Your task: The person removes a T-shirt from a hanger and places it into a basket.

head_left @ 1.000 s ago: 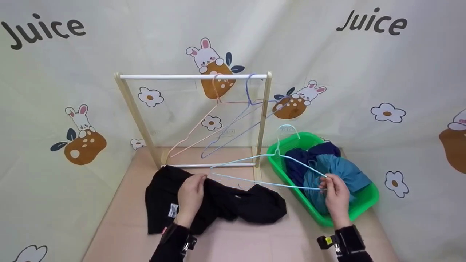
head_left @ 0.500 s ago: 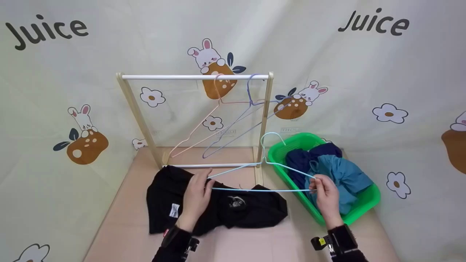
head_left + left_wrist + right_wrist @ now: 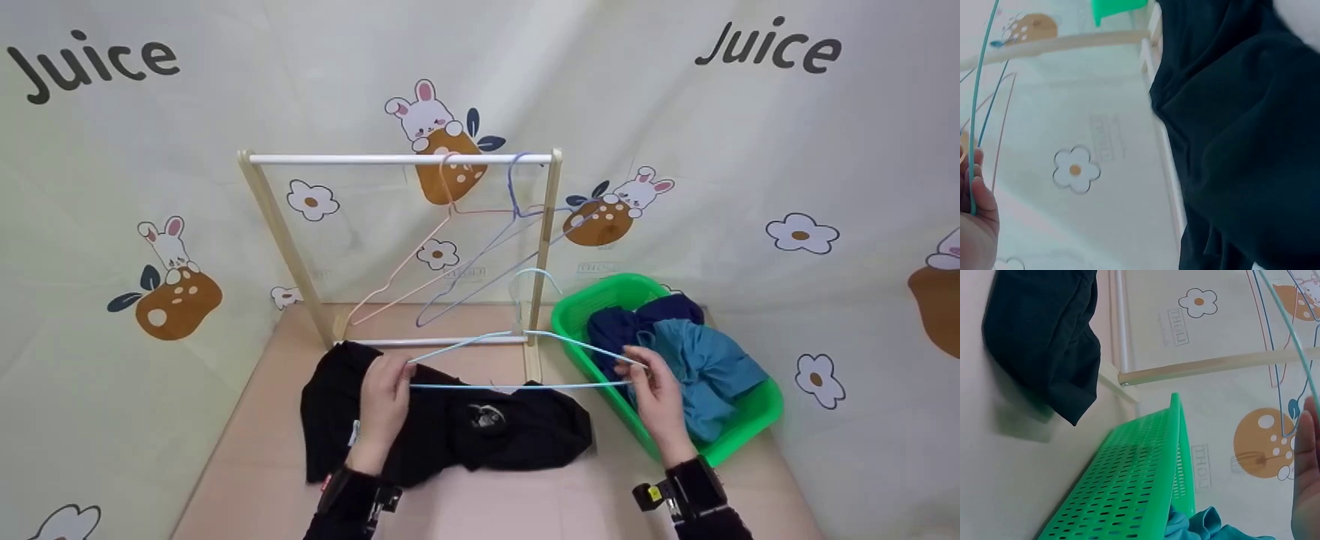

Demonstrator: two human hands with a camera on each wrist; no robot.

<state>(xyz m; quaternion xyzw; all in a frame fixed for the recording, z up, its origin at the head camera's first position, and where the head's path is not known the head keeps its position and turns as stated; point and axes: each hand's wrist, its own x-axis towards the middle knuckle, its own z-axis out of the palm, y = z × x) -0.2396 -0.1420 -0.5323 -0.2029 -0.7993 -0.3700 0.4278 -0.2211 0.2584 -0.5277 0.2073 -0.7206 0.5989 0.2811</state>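
In the head view, a light blue wire clothes hanger (image 3: 517,386) is held level above a black garment (image 3: 525,435), its hook pointing up and away. My left hand (image 3: 386,397) grips the hanger's left end; in the left wrist view its fingers (image 3: 982,197) curl at the wire. At the other end my right hand (image 3: 660,394) has the wire's corner between thumb and fingers. The right wrist view shows only part of that hand (image 3: 1306,478) beside the wire. The black garment lies spread on the table, with a white label and a pale print showing.
Behind stands a wooden rack with a white rail (image 3: 337,159). A pink hanger (image 3: 405,266) and a purple-blue hanger (image 3: 480,259) hang toward its right end. On the right is a green basket (image 3: 765,424) containing teal cloth (image 3: 697,375) and navy cloth (image 3: 607,334).
The light blue hanger has moved left and turned more level. My left hand has taken hold of its left end, while my right hand has shifted left. A print on the black garment has come into view.
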